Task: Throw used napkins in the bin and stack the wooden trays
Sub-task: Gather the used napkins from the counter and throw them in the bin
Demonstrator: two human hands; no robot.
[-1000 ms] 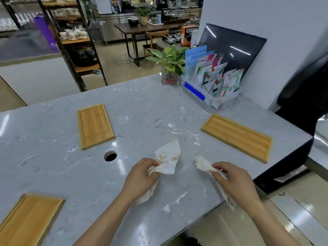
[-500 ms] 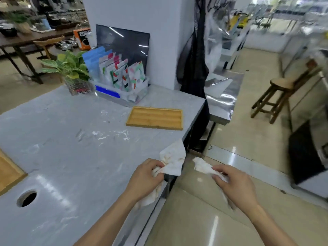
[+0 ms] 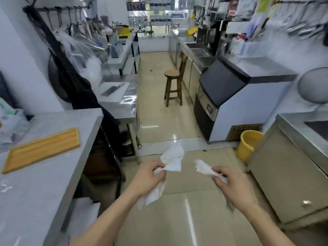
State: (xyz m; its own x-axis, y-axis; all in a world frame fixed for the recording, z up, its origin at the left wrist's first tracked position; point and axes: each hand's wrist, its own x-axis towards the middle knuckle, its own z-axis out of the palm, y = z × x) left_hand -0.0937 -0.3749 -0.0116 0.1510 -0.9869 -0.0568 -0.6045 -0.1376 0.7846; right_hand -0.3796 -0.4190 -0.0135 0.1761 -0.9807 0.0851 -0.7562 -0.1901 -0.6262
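My left hand (image 3: 149,176) is closed around a stained white napkin (image 3: 173,158) that sticks up past the fingers and hangs below the palm. My right hand (image 3: 230,183) grips a second crumpled napkin (image 3: 202,167). Both hands are out in front of me over the tiled floor, a short gap between them. One wooden tray (image 3: 42,150) lies flat on the grey marble counter (image 3: 35,192) at my left. A yellow bin (image 3: 248,144) stands on the floor to the right, ahead of my right hand.
A kitchen aisle runs ahead, with a wooden stool (image 3: 174,87) in its middle. An ice machine (image 3: 230,96) and a steel cabinet (image 3: 287,174) line the right side. A steel worktable (image 3: 122,103) with a cleaver sits on the left.
The view has swung right, away from the counter and into the aisle. The hands have carried both napkins off the counter and over the floor. The yellow bin has come into sight.
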